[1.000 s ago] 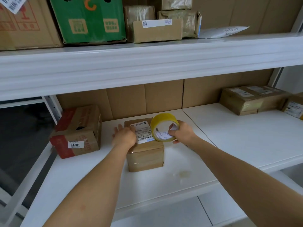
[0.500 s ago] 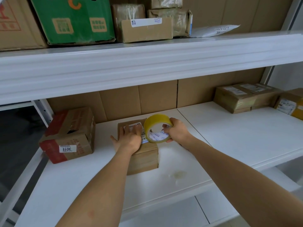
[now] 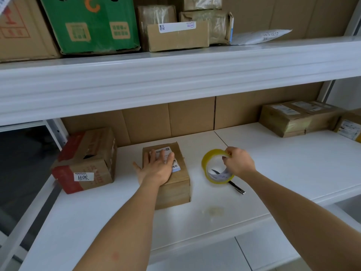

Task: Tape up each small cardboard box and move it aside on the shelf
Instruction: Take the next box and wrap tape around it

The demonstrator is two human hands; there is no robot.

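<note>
Taping step, between strips by the look of it: right hand (image 3: 239, 163) pinches tape roll (image 3: 214, 166) at its top rim, roll standing on shelf (image 3: 293, 169) at 3 o'clock of box (image 3: 175, 184). Left hand (image 3: 156, 169) spread flat, pressing box top. Next likely needs tape end freed and drawn across box seam

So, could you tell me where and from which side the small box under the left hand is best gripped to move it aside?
Grip the small box across its two long side faces, coming down from above. Its top is flat and its sides are upright and bare. The left hand lies flat on top; the tape roll in the right hand stands apart to the right, probably leaving room for fingers.
</note>
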